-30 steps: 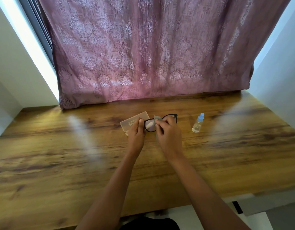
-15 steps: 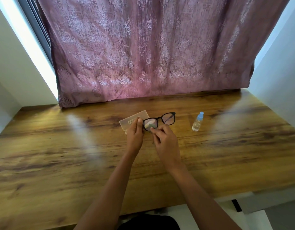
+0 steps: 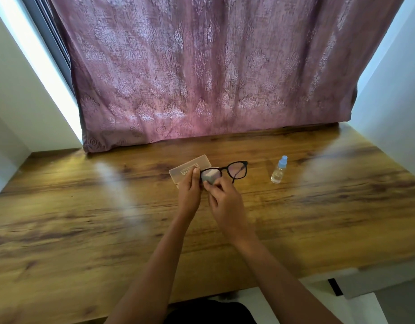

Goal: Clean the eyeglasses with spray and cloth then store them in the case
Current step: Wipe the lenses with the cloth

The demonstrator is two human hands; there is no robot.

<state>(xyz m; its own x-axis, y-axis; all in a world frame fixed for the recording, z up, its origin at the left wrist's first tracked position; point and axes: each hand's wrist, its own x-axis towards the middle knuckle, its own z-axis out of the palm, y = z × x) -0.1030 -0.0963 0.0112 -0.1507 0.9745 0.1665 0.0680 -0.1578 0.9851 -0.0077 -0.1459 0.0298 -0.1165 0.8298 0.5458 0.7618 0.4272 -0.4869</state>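
Black-framed eyeglasses (image 3: 236, 170) are held just above the wooden table (image 3: 85, 218), lenses facing me. My left hand (image 3: 189, 192) grips the frame's left end, thumb up along the rim. My right hand (image 3: 225, 199) pinches a small grey cloth (image 3: 210, 176) over the left lens. The right lens is uncovered. A translucent beige case (image 3: 190, 169) lies shut on the table behind my left hand, partly hidden by it. A small clear spray bottle (image 3: 279, 170) with a light blue cap stands upright to the right of the glasses.
A mauve patterned curtain (image 3: 213, 78) hangs along the table's back edge. White walls close in on both sides. The table's front edge runs near my body, with a dark slot (image 3: 335, 286) in the white surface at lower right.
The cloth has moved across the left lens: it was at the lens top, then low under my fingers, and now covers the lens. The glasses shifted slightly.
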